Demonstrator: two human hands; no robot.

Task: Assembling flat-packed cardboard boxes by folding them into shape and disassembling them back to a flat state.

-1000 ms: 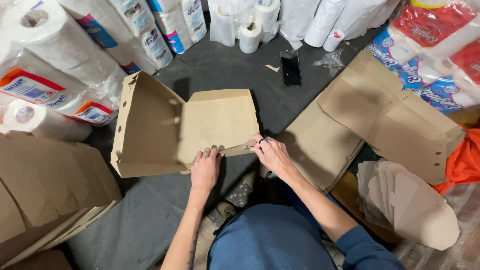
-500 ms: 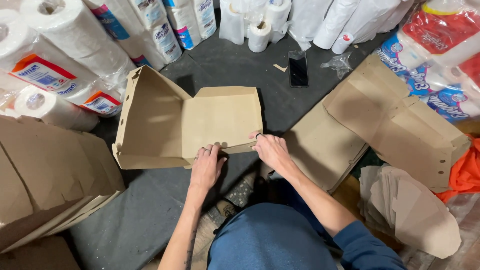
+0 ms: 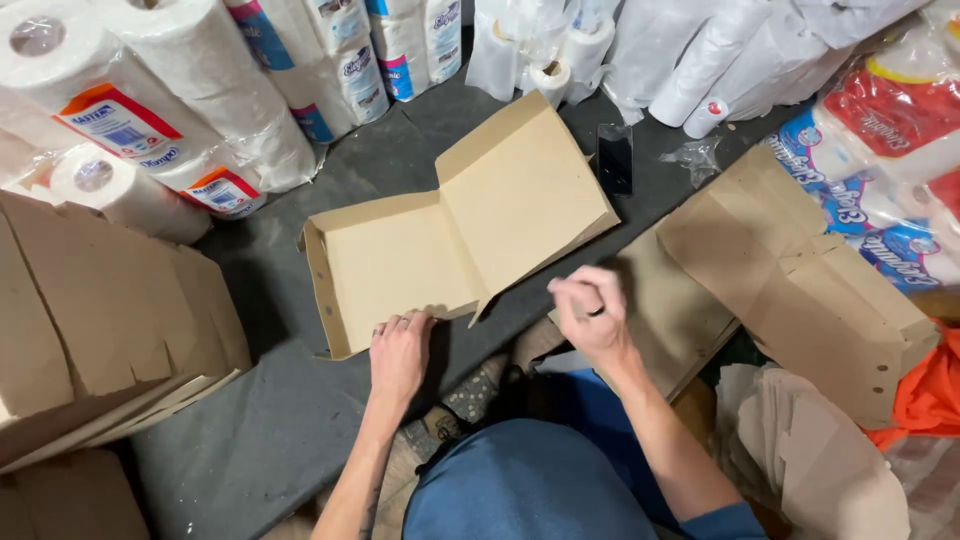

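A half-folded brown cardboard box (image 3: 455,235) lies open on grey floor.
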